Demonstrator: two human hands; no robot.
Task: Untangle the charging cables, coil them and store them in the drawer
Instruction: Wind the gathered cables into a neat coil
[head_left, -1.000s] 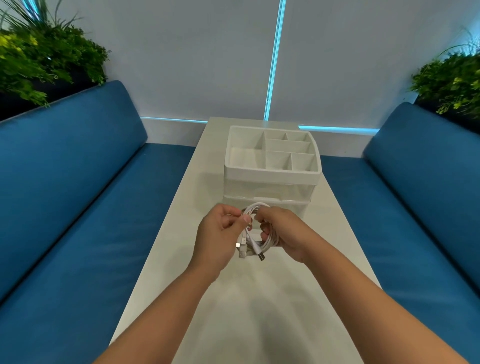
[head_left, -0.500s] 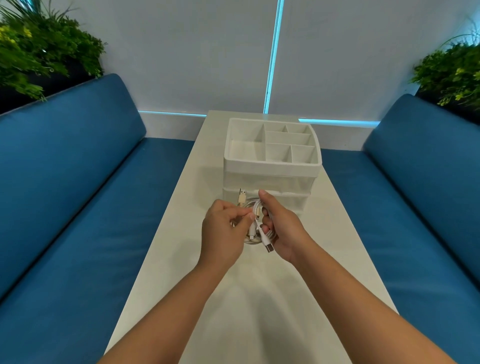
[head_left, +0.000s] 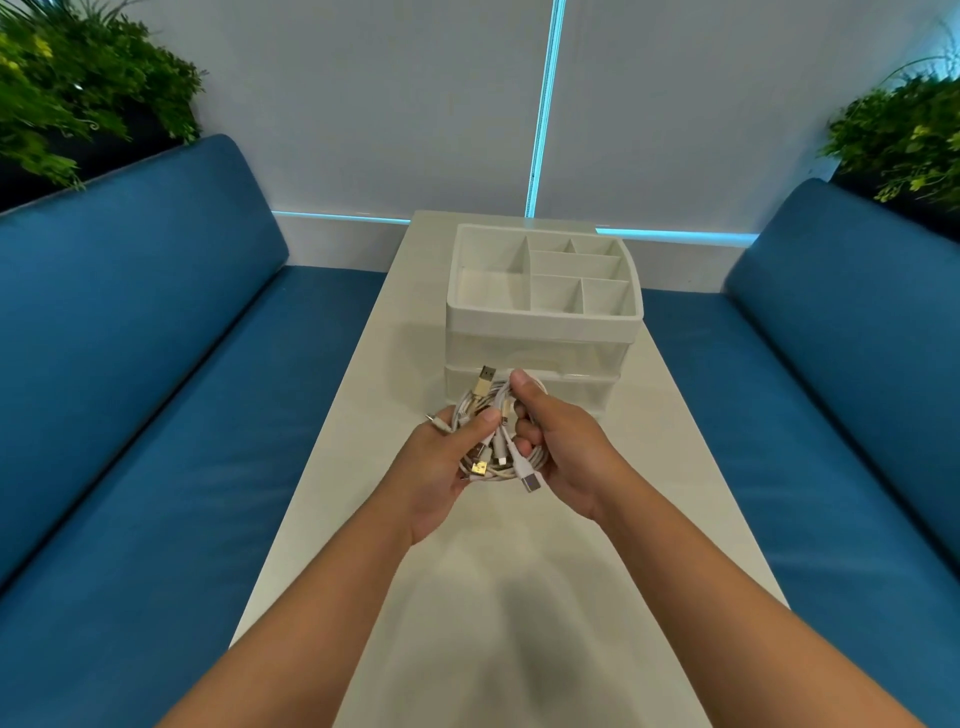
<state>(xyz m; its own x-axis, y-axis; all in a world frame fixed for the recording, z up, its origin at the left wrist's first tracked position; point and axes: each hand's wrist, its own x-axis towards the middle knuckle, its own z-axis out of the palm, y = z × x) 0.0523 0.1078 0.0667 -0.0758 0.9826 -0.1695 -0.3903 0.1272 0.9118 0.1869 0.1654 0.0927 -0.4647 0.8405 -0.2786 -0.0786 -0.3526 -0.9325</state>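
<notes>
A bundle of white charging cables (head_left: 496, 447) is held above the white table (head_left: 519, 597), in front of the organizer. My left hand (head_left: 441, 467) grips the bundle's left side, thumb across the loops. My right hand (head_left: 563, 452) curls round the right side, thumb up on top. Several plugs stick out: a gold USB plug (head_left: 484, 378) points upward, another gold one (head_left: 479, 469) and a grey-tipped one (head_left: 531, 483) hang at the bottom. The white organizer (head_left: 540, 312) has a divided top tray and two drawers below; the lower drawer (head_left: 576, 389) is partly hidden behind my hands.
Blue sofa benches run along both sides of the table, the left one (head_left: 156, 364) and the right one (head_left: 841, 364). Green plants stand at the back left (head_left: 78, 93) and back right (head_left: 898, 135). A white wall with a cyan light strip (head_left: 543, 104) is behind.
My hands have spread slightly and turned the bundle, so more of the loops and plugs show. A gold USB plug now sticks up above the bundle.
</notes>
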